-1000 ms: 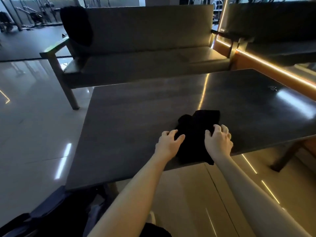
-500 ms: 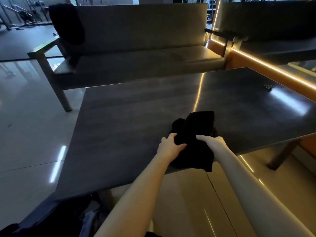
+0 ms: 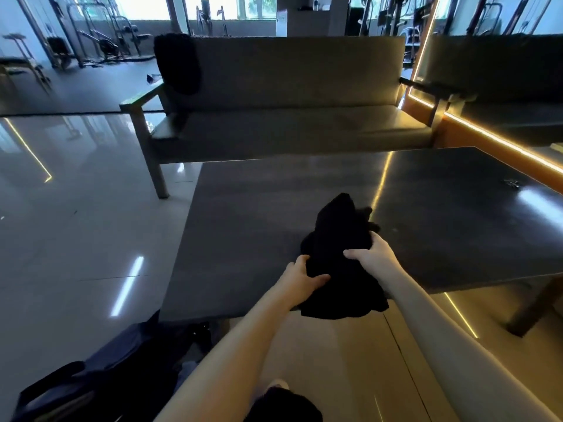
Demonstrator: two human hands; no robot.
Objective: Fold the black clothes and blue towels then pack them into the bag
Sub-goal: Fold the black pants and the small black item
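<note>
Pressed flat a second ago; now bunched up and lifting off the table (image 3: 243, 233). Gripped on both sides: black cloth (image 3: 335, 236) squeezed between left hand (image 3: 300, 277) and right hand (image 3: 376, 258), thumbs on top. Far end sticking up past the fingers, near end hanging down under the wrists. Probably done folding. Next, likely down into the bag (image 3: 122, 370), low beside the left arm.
</note>
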